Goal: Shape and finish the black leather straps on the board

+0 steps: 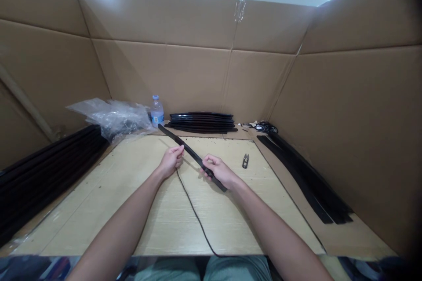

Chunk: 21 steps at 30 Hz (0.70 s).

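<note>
Black, slender strip [191, 152] is held at a slant above the middle of the counter [115, 210], its far end toward the upper left. The right hand [216, 169] grips it near the closer end, thumb above and fingers beneath; this hold appears to steady the strip. The left hand [171, 161] has its fingertips pressed together at the strip's edge, apparently pinching the dark cord [192, 204], although the exact contact is hidden. The cord trails from below this hand to the counter's front edge, probably leaving it slack.

The thread snips [245, 161] lie right of the strip, presumably for easy reach. Stacked strips occupy three borders: left pile [49, 175], rear stack [201, 122] and right group [295, 175]. This layout seems intended to keep the centre free for handling. The plastic bag [120, 118] and water bottle [157, 114] stand at the rear left.
</note>
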Available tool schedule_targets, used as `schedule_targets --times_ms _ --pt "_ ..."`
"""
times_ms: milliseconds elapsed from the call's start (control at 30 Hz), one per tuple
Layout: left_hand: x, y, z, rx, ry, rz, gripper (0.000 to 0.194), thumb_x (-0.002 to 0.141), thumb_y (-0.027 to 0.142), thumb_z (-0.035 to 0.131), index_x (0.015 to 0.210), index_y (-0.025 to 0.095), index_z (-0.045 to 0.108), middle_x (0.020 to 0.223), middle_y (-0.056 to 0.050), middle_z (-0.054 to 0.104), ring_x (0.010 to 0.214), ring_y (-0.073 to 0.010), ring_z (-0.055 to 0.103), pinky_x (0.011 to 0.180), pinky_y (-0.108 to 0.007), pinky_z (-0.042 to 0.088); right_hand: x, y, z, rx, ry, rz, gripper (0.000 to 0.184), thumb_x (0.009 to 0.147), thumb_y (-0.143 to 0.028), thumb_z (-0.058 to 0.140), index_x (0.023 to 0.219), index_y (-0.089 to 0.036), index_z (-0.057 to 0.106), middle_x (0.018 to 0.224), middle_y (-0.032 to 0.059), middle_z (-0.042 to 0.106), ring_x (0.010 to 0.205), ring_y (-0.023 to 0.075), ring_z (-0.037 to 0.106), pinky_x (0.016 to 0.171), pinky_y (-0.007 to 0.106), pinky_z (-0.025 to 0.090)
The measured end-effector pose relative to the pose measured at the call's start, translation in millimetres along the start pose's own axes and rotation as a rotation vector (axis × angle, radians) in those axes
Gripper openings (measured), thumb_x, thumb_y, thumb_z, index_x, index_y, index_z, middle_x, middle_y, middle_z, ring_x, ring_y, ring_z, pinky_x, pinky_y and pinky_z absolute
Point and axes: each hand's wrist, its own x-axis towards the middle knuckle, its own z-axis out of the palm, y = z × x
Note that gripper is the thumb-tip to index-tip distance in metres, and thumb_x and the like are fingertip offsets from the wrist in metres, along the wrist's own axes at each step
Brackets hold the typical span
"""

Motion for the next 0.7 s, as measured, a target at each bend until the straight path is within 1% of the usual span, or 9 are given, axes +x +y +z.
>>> schedule_targets --times_ms 100,167,267,333,400,467,500,600,700 --pt "-1.3 0.6 -0.2 -0.009 -0.022 -0.003 0.031 0.087 0.031 0.052 0.113 0.014 0.053 0.110 -0.009 0.057 0.091 -0.0193 0.058 0.076 -0.039 0.051 -2.1 -0.2 -1.9 -0.021 -0.014 0.008 0.019 0.088 -0.026 0.054 0.101 -0.013 0.056 0.075 -0.0011 0.059 0.052 0.0066 0.053 0.046 0.019 0.045" --pt "-3.2 1.5 1.1 -0.011 -0.040 -0.002 0.027 0.087 0.032 0.051 0.106 0.013 0.055 0.098 -0.006 0.060 0.078 -0.0148 0.059 0.066 -0.031 0.052 -3.7 0.0 -2.7 -0.034 -0.035 0.027 0.017 0.086 -0.023 0.057 0.099 -0.012 0.057 0.074 -0.0018 0.059 0.052 0.0065 0.053 0.046 0.019 0.045" --pt "-6.0 3.4 4.2 -0.008 -0.059 0.003 0.025 0.087 0.035 0.050 0.087 0.010 0.057 0.068 0.002 0.054 0.048 -0.0056 0.047 0.044 -0.019 0.042 -5.6 -0.1 -2.8 -0.042 -0.087 0.050 0.012 0.082 -0.021 0.062 0.086 -0.011 0.060 0.068 -0.0029 0.058 0.051 0.0064 0.053 0.046 0.019 0.046" --pt "-7.3 4.7 5.9 -0.001 -0.063 0.005 0.027 0.087 0.036 0.051 0.082 0.010 0.056 0.061 0.004 0.050 0.042 -0.0039 0.041 0.039 -0.017 0.037 -6.5 -1.1 -2.4 -0.034 -0.111 0.048 0.015 0.076 -0.023 0.068 0.080 -0.011 0.059 0.065 -0.0031 0.059 0.051 0.0071 0.055 0.046 0.019 0.047" --pt "-7.9 5.7 7.0 0.010 -0.057 0.003 0.025 0.087 0.035 0.050 0.089 0.010 0.057 0.070 0.001 0.055 0.050 -0.0064 0.049 0.045 -0.020 0.044 -7.3 -3.0 -2.0 -0.020 -0.124 0.045 0.024 0.070 -0.027 0.074 0.078 -0.012 0.057 0.065 -0.0021 0.062 0.049 0.0086 0.057 0.043 0.020 0.047" --pt "-7.8 6.0 7.5 0.026 -0.041 0.000 0.026 0.088 0.033 0.050 0.102 0.012 0.056 0.091 -0.005 0.060 0.071 -0.0125 0.059 0.061 -0.028 0.051 -7.7 -5.0 -1.8 -0.013 -0.131 0.048 0.032 0.066 -0.030 0.076 0.080 -0.014 0.053 0.066 -0.0005 0.065 0.044 0.0090 0.056 0.037 0.018 0.043" --pt "-7.5 5.9 7.7 0.035 -0.031 -0.002 0.028 0.087 0.032 0.051 0.108 0.013 0.055 0.100 -0.007 0.059 0.081 -0.0157 0.060 0.068 -0.033 0.052 -7.6 -5.7 -1.8 -0.013 -0.128 0.051 0.034 0.066 -0.031 0.076 0.082 -0.015 0.051 0.066 -0.0001 0.066 0.042 0.0084 0.055 0.034 0.017 0.040" --pt "-5.6 4.0 8.0 0.064 0.008 -0.006 0.033 0.087 0.030 0.052 0.115 0.014 0.052 0.114 -0.010 0.055 0.095 -0.0206 0.057 0.079 -0.041 0.050 -5.0 -5.7 -1.7 -0.015 -0.092 0.066 0.025 0.080 -0.034 0.064 0.088 -0.014 0.052 0.067 -0.0016 0.063 0.039 0.0052 0.050 0.033 0.015 0.035" --pt "-2.6 0.2 7.8 0.094 0.045 -0.007 0.033 0.086 0.030 0.052 0.115 0.014 0.052 0.114 -0.010 0.055 0.096 -0.0210 0.057 0.080 -0.041 0.050 -0.8 -2.8 -0.9 -0.016 -0.039 0.105 0.025 0.091 -0.035 0.047 0.094 -0.012 0.056 0.069 -0.0017 0.059 0.044 0.0048 0.050 0.038 0.016 0.040"
